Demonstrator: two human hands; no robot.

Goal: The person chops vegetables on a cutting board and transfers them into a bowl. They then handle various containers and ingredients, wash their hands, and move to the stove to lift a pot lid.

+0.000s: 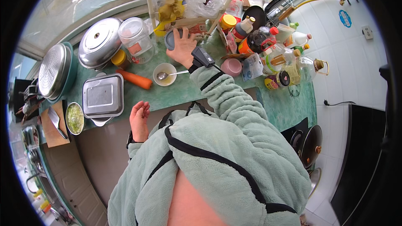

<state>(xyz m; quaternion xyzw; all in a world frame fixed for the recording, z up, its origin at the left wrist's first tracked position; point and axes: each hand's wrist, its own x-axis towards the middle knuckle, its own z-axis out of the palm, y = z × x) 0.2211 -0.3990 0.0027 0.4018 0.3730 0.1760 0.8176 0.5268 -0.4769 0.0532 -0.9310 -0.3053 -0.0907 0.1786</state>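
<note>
At the far side of the green counter, my right hand [183,49] reaches out with its fingers curved over a round grey lid-like piece [170,40]; what lies under it is hidden. Just in front of that hand stands a small white bowl [162,81] with some liquid in it. A metal spoon [171,75] rests in the bowl, its handle pointing right. My left hand [139,116] hangs before the counter's front edge, loosely curled and holding nothing. Nearest to it on the counter are a carrot [135,79] and a lidded metal container [103,95].
To the left stand a big lidded pan [99,42], a clear jar [137,42], a bowl of chopped greens [75,118] and a knife [57,122] on a cutting board [52,133]. Bottles [255,42] crowd the right, beside a pink bowl [231,67]. Plastic bags [201,0] lie behind.
</note>
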